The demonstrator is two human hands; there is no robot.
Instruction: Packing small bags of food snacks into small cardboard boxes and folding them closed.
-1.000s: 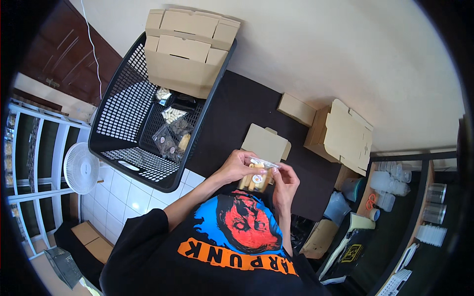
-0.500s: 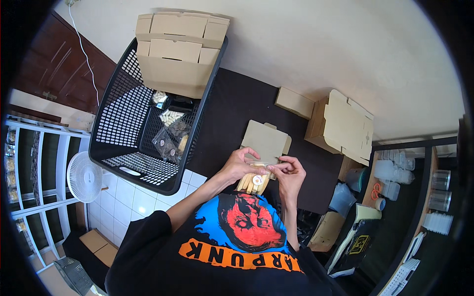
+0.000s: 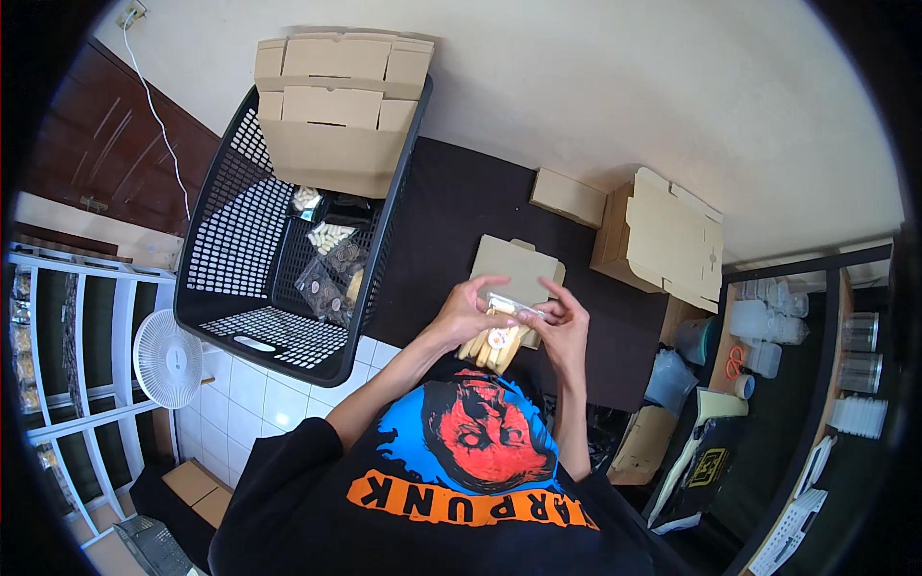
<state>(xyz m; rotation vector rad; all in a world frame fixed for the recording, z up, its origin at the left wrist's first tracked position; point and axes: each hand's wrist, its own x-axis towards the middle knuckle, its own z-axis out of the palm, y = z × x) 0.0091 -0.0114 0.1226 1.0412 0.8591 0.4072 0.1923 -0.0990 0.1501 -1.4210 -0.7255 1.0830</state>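
Note:
Close to my chest is a clear plastic pouch (image 3: 497, 350) of pale yellow stick-shaped snacks, with a round white label on its front. My left hand (image 3: 465, 312) pinches the pouch's upper left side between thumb and fingers. At its upper right edge, the fingertips of my right hand (image 3: 561, 324) press on the plastic. Both index fingers stand raised off the pouch. Behind the hands, an unfolded cardboard box (image 3: 514, 261) lies on the dark table (image 3: 461, 187); my hands and the pouch hide its near part.
To the left, a black basket (image 3: 274, 360) holds flattened cardboard boxes (image 3: 336, 144) and several snack packs (image 3: 331, 237). Cardboard boxes (image 3: 663, 235) stand against the wall. A shelf on the right has plastic containers (image 3: 768, 322) and orange scissors (image 3: 735, 361). A white fan (image 3: 168, 357) stands left.
The pouch has tilted, showing its label lower and more to the front. My index fingers have lifted away from its top edge. The view has shifted slightly.

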